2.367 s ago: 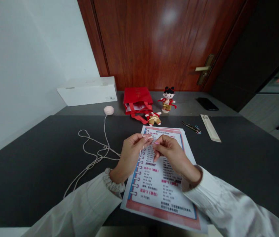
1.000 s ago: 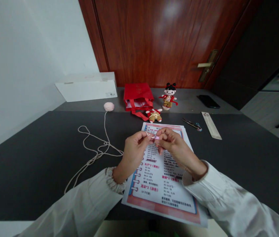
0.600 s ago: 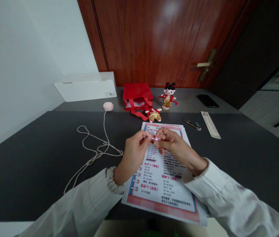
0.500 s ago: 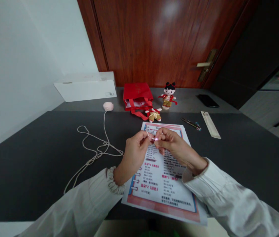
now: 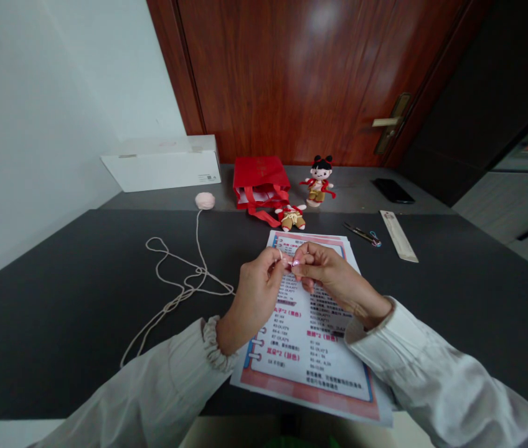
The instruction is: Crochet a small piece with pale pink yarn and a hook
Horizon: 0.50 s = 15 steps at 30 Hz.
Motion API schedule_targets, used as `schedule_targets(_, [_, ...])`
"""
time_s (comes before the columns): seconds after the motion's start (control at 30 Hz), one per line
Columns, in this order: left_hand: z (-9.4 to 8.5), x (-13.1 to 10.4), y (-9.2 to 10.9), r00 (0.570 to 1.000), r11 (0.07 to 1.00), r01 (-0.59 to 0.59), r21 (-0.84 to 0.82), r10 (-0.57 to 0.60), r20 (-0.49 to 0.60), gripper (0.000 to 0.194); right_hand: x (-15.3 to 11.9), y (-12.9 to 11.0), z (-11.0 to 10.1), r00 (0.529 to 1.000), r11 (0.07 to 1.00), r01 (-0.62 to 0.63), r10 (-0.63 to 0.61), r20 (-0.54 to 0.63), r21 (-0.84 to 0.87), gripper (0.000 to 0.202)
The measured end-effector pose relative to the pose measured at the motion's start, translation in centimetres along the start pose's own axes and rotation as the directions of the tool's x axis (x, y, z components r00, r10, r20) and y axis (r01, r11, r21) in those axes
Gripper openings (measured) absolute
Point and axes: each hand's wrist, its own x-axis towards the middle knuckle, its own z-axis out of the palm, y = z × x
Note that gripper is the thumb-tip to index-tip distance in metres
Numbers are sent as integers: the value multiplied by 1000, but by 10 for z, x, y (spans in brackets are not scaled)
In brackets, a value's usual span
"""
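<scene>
Over the printed pages, my left hand (image 5: 255,289) is closed in a pinch, with pale pink yarn (image 5: 201,269) looped at its index finger. My right hand (image 5: 332,277) meets it fingertip to fingertip, also pinched. A tiny bright bit shows between the fingertips; whatever the right fingers hold is too small and covered to name. From a pink yarn ball (image 5: 205,200) at the back left, the strand runs in loose loops towards my left hand. Below both hands lie printed pattern sheets (image 5: 287,367) with Chinese text.
Behind the sheets are a headless crocheted doll body (image 5: 291,218), a finished doll (image 5: 320,180) standing, and a red bag (image 5: 260,177). Small scissors (image 5: 362,234), a long pale packet (image 5: 398,236) and a black phone (image 5: 393,190) lie right. A white box (image 5: 165,165) stands back left.
My two hands have shifted only very slightly at the fingertips, still pinched together. The yarn ball, dolls and sheets stay where they were.
</scene>
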Motion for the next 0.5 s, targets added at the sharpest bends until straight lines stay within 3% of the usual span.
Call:
schedule_targets(0.23, [1,1,-3,1000,998,14,-57,-14,-4,12,-1,-1,-1,1000,999,-30,30,5,19,26])
schedule_targets(0.5, [0,-2,4,999,997,-55,54,55,0,14,0,0,-2,999,1000,-32,32,9,1,25])
